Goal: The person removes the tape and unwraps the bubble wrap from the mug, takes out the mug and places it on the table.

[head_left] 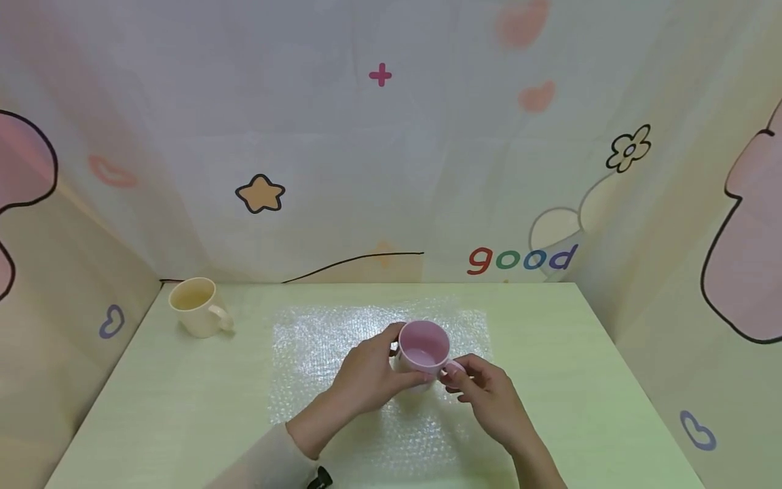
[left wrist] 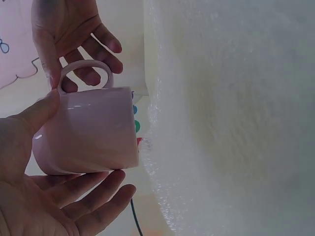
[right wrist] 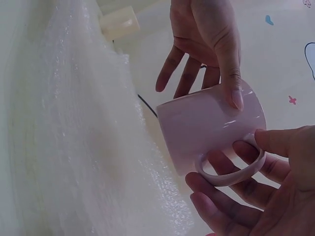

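A pink mug is held upright between both hands, raised over a sheet of bubble wrap. My left hand grips the mug's body, thumb across the near side and fingers behind it. In the left wrist view the mug's smooth outer wall shows between that thumb and the fingers. My right hand pinches the handle, with the thumb at its top and fingers around and behind the loop. The mug's pink inside faces up in the head view.
A cream mug stands at the table's back left corner, its handle turned right. The bubble wrap lies flat over the middle of the pale green table. Printed curtains enclose the back and both sides.
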Action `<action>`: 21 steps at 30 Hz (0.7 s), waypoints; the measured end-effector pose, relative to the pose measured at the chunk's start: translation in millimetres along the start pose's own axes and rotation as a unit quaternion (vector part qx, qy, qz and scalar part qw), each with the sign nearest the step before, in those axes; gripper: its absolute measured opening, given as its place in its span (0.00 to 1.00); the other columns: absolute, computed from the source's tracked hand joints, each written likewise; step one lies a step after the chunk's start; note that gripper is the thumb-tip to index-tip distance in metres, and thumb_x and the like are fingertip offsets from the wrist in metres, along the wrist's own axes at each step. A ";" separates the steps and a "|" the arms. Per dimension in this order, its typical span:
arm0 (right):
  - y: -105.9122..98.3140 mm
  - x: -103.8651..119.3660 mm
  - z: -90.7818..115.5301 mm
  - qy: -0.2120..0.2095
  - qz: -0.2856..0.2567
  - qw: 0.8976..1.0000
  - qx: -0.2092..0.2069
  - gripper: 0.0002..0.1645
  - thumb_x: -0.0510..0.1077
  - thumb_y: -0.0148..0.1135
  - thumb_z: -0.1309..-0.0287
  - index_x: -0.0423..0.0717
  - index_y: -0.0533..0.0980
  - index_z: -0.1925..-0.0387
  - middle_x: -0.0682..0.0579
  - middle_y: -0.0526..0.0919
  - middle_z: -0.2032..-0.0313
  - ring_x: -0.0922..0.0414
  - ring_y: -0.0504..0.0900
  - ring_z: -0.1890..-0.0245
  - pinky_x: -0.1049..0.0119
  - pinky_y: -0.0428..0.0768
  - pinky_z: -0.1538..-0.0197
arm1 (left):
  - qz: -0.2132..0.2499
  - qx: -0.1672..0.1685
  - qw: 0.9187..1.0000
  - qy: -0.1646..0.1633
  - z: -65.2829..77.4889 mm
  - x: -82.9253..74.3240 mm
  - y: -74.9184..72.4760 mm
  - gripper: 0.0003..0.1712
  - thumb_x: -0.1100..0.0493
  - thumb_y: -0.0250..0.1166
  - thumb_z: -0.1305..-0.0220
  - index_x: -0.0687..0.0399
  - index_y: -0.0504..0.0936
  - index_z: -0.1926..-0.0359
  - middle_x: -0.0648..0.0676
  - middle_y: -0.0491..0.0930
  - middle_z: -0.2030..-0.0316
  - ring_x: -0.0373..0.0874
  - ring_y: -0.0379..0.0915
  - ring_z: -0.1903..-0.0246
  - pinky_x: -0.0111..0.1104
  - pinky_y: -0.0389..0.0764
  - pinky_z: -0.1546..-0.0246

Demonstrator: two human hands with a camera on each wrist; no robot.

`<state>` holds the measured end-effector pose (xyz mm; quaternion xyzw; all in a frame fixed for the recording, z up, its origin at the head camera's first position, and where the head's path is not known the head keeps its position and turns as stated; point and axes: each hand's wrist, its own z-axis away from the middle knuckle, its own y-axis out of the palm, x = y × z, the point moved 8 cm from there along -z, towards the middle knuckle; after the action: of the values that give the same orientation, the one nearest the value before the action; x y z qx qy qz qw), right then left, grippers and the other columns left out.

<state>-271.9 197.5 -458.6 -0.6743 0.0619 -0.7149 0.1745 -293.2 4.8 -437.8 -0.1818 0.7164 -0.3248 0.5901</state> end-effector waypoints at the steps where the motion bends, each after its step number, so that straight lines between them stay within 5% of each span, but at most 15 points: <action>1: -1.5 0.6 0.2 0.001 0.001 1.000 0.000 0.13 0.49 0.60 0.26 0.45 0.82 0.52 0.46 0.90 0.54 0.51 0.89 0.55 0.60 0.87 0.54 | -0.007 0.003 1.000 0.003 -1.4 -2.4 -0.7 0.48 0.33 0.79 0.50 0.42 0.74 0.31 0.47 0.86 0.45 0.48 0.85 0.49 0.42 0.84 0.57; 10: -13.8 12.7 5.8 -0.006 0.005 1.000 -0.002 0.16 0.50 0.60 0.25 0.42 0.82 0.51 0.45 0.89 0.55 0.53 0.89 0.57 0.62 0.87 0.53 | -0.056 0.016 0.998 0.023 -7.2 -25.4 -10.2 0.47 0.31 0.77 0.49 0.43 0.74 0.31 0.48 0.87 0.48 0.45 0.85 0.53 0.40 0.83 0.59; 21: -18.7 23.3 9.7 -0.019 0.032 0.999 0.000 0.16 0.51 0.59 0.25 0.42 0.81 0.52 0.45 0.90 0.55 0.53 0.89 0.57 0.61 0.87 0.52 | -0.047 0.029 0.998 0.022 -6.1 -34.3 -16.7 0.48 0.31 0.77 0.48 0.44 0.73 0.31 0.49 0.87 0.46 0.46 0.85 0.50 0.41 0.85 0.57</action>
<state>-266.1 208.5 -429.7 -0.6852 0.0798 -0.6963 0.1983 -293.0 16.3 -400.9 -0.1910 0.7104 -0.3769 0.5629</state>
